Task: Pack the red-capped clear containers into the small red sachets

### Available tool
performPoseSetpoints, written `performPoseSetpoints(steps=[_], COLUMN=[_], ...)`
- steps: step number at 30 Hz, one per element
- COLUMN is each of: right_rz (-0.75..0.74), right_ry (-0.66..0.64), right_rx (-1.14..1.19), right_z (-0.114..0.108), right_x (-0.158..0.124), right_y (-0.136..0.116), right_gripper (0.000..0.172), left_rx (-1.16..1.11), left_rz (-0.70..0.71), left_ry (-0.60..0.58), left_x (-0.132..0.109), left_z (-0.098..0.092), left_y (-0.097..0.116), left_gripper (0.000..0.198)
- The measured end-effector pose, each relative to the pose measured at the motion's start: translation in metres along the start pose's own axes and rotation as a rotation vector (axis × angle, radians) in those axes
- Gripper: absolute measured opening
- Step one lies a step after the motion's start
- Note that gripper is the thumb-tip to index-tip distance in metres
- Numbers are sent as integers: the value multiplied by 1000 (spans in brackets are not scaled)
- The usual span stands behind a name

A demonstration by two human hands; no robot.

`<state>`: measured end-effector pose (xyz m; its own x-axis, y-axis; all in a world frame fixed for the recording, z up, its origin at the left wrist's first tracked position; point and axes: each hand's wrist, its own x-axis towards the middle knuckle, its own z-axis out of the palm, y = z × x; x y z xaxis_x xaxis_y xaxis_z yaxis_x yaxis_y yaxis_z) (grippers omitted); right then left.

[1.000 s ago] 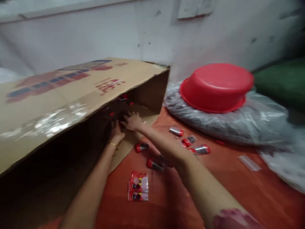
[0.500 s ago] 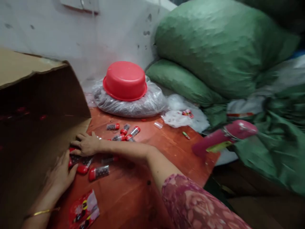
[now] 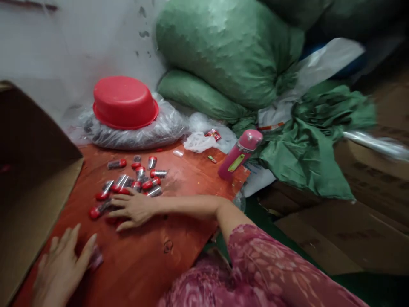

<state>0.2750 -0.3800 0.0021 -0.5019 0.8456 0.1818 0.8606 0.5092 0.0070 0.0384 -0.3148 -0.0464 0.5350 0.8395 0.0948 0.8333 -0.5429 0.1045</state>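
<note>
Several small clear tubes with red caps [image 3: 134, 183] lie scattered on the reddish wooden board [image 3: 166, 251]. My right hand [image 3: 134, 209] lies flat on the board with fingers spread, its fingertips touching the nearest tubes at the pile's front edge. At the bottom left, my left hand [image 3: 60, 268] rests flat with fingers stretched out, partly covering a small packet. A big cardboard box [image 3: 32, 170] lies on its side at the left, its flap on the board.
An upturned red plastic basin [image 3: 124, 102] sits on a clear bag of dark goods at the back. A pink flask [image 3: 239, 154] stands at the board's right edge. Green sacks [image 3: 230, 47] and green cloth pile up behind; cardboard lies on the floor at right.
Both hands have come out of the box mouth, dragging tubes onto the board. The view has swung right, so the box now shows only at the left edge.
</note>
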Motion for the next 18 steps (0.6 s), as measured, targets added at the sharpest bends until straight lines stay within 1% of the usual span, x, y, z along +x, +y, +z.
performPoseSetpoints(steps=[1,3,5,6,9,11,13,15,18], right_rz=[-7,31,63,79,149,178,228,259,260], right_ry=[-9,4,24,41,128,193,277,352,409], right_rx=[22,85,161,195,272,314,343,371,413], right_z=[5,15,26,30,36,34,31,29,30], right_x=[-9,-21,-24,-24,-26,-36,-49,-60,-68], right_y=[-3,-3,1,3,-1,-10,-24,-37,-54], right_gripper=[49,43,42,42,39,37,35,33,29], left_rx=[12,-19,-31,-43,-111,-151,-155,-137,-140], left_rz=[-50,-77,-68,-64,-8,-7,-77,-182,-271], left_ry=[-26,-152,-145,-144,-195,-182,-121,-72,-56], left_x=[-15,-38,-49,-51,-59,-69,-79,-85,-88], left_z=[-4,-14,-21,-23,-28,-30,-32,-31,-27], left_y=[7,25,40,43,38,34,33,36,39], left_gripper=[72,64,57,54,53,54,51,47,41])
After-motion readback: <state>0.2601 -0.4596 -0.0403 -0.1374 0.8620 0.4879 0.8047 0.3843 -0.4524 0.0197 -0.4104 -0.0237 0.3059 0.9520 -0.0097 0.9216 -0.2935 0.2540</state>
